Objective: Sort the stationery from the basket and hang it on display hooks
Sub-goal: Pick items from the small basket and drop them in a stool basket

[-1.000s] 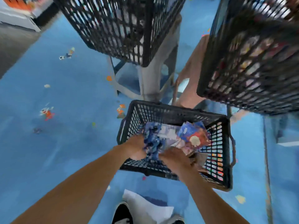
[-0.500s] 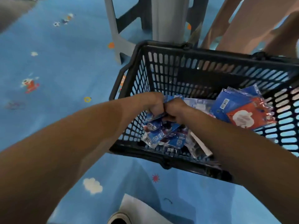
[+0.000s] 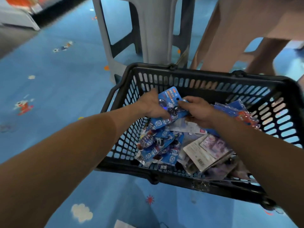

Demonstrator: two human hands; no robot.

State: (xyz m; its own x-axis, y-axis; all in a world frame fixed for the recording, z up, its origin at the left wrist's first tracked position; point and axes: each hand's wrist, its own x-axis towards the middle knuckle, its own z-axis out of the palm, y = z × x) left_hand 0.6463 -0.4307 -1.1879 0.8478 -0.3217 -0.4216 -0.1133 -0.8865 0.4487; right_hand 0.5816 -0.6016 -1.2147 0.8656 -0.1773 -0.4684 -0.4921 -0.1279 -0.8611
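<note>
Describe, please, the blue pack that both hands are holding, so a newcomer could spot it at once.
Find the black basket on the blue floor. Above its left half, the left hand and right hand grip one blue carded pack. It alone is raised above the heap of similar packs, its hang hole uppermost.

The black basket point(image 3: 204, 74) looks like matt plastic lattice; the blue packets point(image 3: 162, 146) seem glossy film-wrapped card.
</note>
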